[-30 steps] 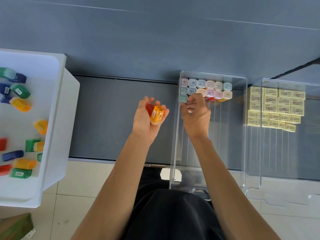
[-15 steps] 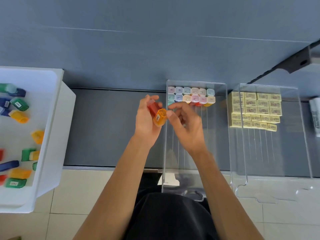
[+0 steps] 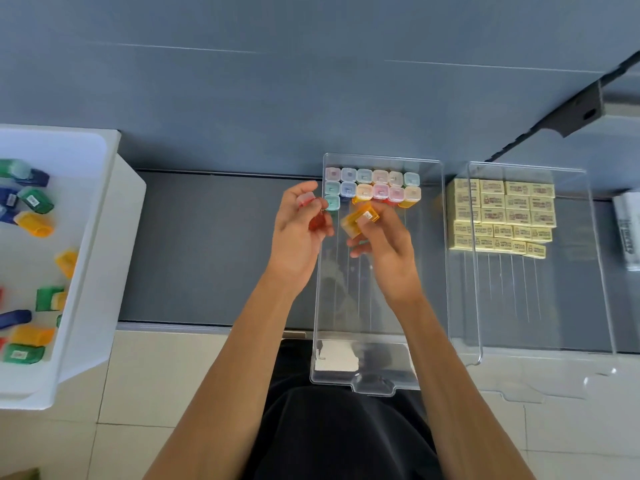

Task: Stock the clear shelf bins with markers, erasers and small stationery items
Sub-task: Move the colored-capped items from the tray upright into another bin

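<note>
Blur obscures the red item [image 3: 316, 223] left hand [image 3: 296, 242] grips; right hand [image 3: 386, 242] pinches an orange item [image 3: 356, 220].

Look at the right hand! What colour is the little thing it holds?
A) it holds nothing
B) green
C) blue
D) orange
D: the right hand pinches an orange item above the clear bin, and the left hand beside it holds a red item.
</note>
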